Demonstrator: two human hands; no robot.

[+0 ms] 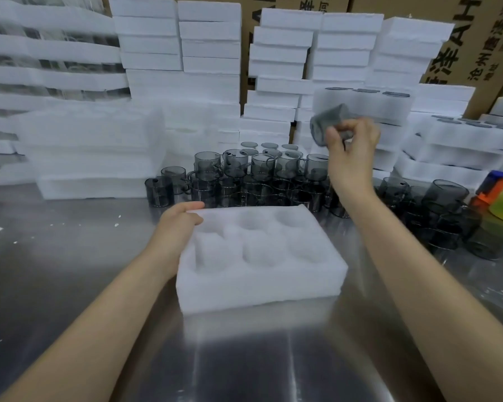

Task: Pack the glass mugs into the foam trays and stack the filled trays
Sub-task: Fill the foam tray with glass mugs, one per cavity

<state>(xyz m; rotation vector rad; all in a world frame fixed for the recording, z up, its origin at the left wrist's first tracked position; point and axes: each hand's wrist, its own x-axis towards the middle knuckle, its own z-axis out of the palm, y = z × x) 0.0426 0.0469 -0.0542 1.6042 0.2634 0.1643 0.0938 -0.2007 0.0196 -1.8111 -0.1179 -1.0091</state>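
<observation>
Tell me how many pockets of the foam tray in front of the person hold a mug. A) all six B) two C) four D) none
D: every pocket of the foam tray shows bare white foam, and the one mug being handled is up in the right hand, not yet set in.

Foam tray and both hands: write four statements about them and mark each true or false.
1. The foam tray holds two mugs. False: its six pockets are all empty.
2. The left hand grips the tray's far left corner. True.
3. The right hand holds a grey glass mug in the air. True.
4. The loose mugs stand between the tray and the person. False: they stand beyond the tray.
</observation>
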